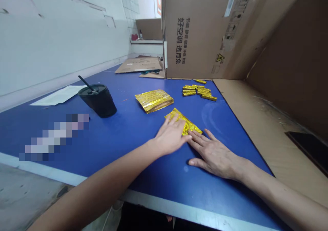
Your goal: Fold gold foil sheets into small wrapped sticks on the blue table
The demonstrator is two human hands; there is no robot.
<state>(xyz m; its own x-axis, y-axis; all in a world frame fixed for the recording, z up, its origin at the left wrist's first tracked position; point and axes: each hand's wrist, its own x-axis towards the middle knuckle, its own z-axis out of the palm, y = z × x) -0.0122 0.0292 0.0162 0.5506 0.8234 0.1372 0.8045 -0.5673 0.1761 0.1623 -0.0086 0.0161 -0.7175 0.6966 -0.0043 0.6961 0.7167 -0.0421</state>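
Gold foil piece (189, 124) lies on the blue surface (128, 128), right of the middle, under the person's two hands in the head view. The left hand (172, 135) lies across its left part, fingers straight and a little spread, palm down. The right hand (212, 152) reaches in from the right, fingers extended with their tips at the foil's near right side, the thumb held well apart. Neither hand appears to grip; whether anything is pinched beneath the left fingers, I cannot tell. The step in hand looks like pressing or smoothing the foil flat. From this pose, a next move would seem to call for one hand steadying it while the other lifts clear without dragging the foil.

Just beyond, to the left, sits a larger gold foil stack (155, 100); farther right lie narrow gold strips (203, 90). A cardboard box (205, 36) walls off the far side, and cardboard sheeting (243, 111) borders the right edge, so outward reach there looks limited. Bare blue stretches nearer and leftward, up to a black cup (99, 103), leaving fair room, though the pale near edge (179, 207) crosses below both forearms.
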